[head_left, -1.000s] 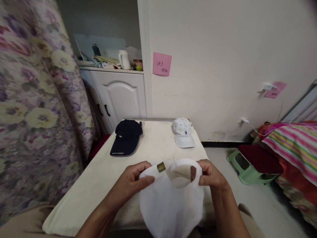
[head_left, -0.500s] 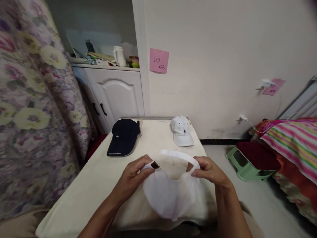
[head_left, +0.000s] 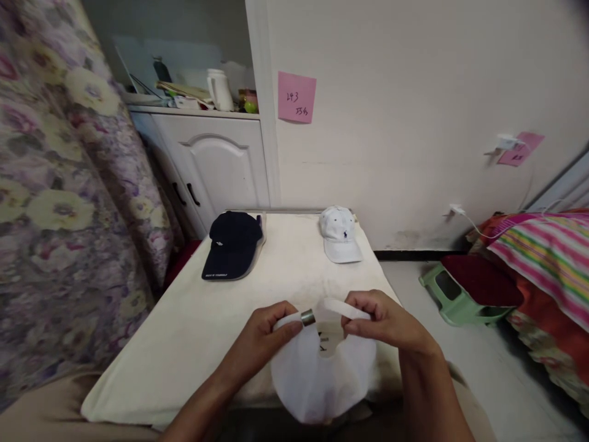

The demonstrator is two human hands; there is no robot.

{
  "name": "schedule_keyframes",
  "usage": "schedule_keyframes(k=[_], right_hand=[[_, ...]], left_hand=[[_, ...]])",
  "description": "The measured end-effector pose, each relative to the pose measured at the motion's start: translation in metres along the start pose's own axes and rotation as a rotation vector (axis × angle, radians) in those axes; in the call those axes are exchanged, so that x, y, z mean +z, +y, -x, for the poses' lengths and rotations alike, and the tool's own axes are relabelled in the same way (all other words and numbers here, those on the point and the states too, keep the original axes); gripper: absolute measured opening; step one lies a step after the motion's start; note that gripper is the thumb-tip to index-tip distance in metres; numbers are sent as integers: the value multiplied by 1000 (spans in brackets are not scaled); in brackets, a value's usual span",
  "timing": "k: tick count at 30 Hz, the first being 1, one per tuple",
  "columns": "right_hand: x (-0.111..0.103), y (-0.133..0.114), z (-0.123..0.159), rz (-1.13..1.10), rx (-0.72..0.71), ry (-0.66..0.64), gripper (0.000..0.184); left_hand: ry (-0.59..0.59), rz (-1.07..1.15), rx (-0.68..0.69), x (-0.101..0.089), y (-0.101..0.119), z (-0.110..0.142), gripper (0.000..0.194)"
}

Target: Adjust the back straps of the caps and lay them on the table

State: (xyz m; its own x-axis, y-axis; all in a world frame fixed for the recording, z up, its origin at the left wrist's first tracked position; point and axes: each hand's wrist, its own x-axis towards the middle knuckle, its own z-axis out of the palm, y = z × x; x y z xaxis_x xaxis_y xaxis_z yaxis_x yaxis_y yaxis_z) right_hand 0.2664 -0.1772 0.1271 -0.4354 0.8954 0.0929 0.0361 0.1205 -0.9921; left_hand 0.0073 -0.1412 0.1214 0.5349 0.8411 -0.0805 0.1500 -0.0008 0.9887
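Between my hands, over the near part of the table, is a white baseball cap (head_left: pixel 317 380) with its back opening toward the far side. My left hand (head_left: pixel 271 331) pinches the strap end that carries a metal buckle (head_left: pixel 308 317). The loose white strap (head_left: pixel 338 307) is pinched between the thumb and fingers of my right hand (head_left: pixel 377 316), its free end curving toward the buckle but apart from it. Dark lettering shows through the back opening. Beyond lie a navy cap (head_left: pixel 234 239) at the far left and a smaller white cap (head_left: pixel 340 233) at the far right.
A pale cloth covers the table (head_left: pixel 184 344). Flowered curtains (head_left: pixel 69 202) hang on the left, and a white cabinet (head_left: pixel 221 159) stands behind. To the right are a green stool (head_left: pixel 448 298) with a red top and a bed with a striped cover (head_left: pixel 547 252).
The strap's free end has swung down and closer to the buckle. My left hand has shifted right, bringing the buckle nearer to the strap. The view has tilted slightly.
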Motion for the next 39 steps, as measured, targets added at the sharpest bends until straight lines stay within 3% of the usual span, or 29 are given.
schedule_keyframes(k=[7,13,19,26,29,39], right_hand=[[14,-7,-4,-173,-8,95,18],[21,-11,-4,-68,38,212,19],[26,-18,-4,-62,-82,329,15],[31,-27,0,-60,-79,421,19],[34,-27,0,22,-93,463,21],[45,-33,10,-17,-165,518,13]], left_hand=[[-35,145,-58,-2,-7,0,25],[-55,144,-60,-1,-6,0,26],[-73,141,-42,-6,-9,-3,27],[-32,-218,190,-12,18,6,22],[-36,-301,223,-11,23,10,23],[-86,107,155,-14,-9,1,17]])
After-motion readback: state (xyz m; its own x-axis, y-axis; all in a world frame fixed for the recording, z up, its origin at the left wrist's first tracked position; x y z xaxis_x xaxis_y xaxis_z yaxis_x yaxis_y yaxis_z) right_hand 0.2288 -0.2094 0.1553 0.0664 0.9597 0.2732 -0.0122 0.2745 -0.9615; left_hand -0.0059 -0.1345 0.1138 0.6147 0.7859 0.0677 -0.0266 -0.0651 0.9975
